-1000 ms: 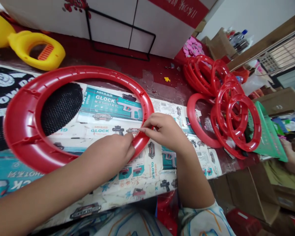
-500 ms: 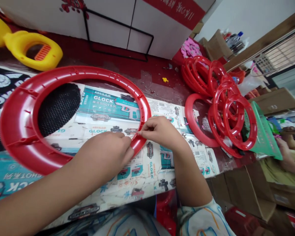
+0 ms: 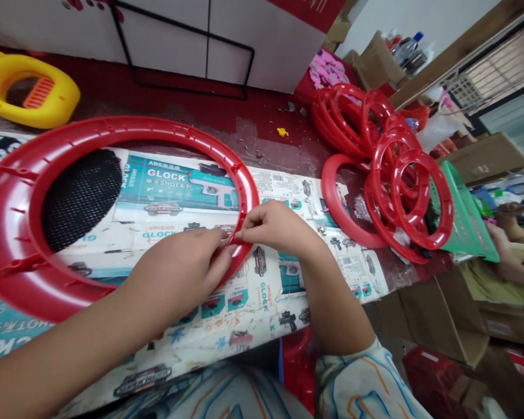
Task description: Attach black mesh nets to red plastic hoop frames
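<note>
A large red plastic ring [image 3: 113, 129] lies flat on a table covered with printed toy-gun packaging sheets [image 3: 174, 186]. Both of my hands meet at the ring's near right rim. My left hand [image 3: 181, 269] rests its fingers on the rim, thumb and fingers pressed together there. My right hand [image 3: 274, 228] is curled in a pinch at the same spot on the inner edge. Whatever is between the fingertips is too small to make out.
A pile of smaller red rings [image 3: 386, 169] sits on the right beside a green mesh basket [image 3: 467, 224]. A yellow plastic part [image 3: 30, 96] lies far left. A white and red box [image 3: 227, 41] stands behind. Another person's arm [image 3: 513, 267] shows at the right edge.
The view has shifted right, so the ring sits further left in the picture. Both hands stay pinched at the same spot on the rim with only small finger movements.
</note>
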Tool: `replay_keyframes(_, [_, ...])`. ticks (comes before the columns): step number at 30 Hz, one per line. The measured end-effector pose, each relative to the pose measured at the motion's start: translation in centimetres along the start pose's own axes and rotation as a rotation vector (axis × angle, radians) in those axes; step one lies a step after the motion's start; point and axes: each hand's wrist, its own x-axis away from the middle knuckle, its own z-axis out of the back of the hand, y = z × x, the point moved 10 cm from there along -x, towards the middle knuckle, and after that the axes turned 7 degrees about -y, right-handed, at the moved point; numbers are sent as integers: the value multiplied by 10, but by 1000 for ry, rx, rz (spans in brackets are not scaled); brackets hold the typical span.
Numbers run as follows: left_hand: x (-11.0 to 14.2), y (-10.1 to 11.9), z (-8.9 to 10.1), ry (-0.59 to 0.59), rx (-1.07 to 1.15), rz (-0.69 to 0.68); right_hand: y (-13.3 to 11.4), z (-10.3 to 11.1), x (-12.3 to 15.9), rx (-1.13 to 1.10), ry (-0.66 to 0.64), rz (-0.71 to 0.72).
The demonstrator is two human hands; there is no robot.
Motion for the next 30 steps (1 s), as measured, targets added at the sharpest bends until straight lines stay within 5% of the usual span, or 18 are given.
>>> replay_keyframes(14, [-13,-8,-2,-106,-124,212,-4,-3,3,-36,23,-21])
replay_keyframes(26, [-15,-5,-3,-92,-176,167,-6,3,8,107,67,-82])
replay_keyframes(30, [-12,1,-4,-70,-177,35,-15,16,15,150,80,49])
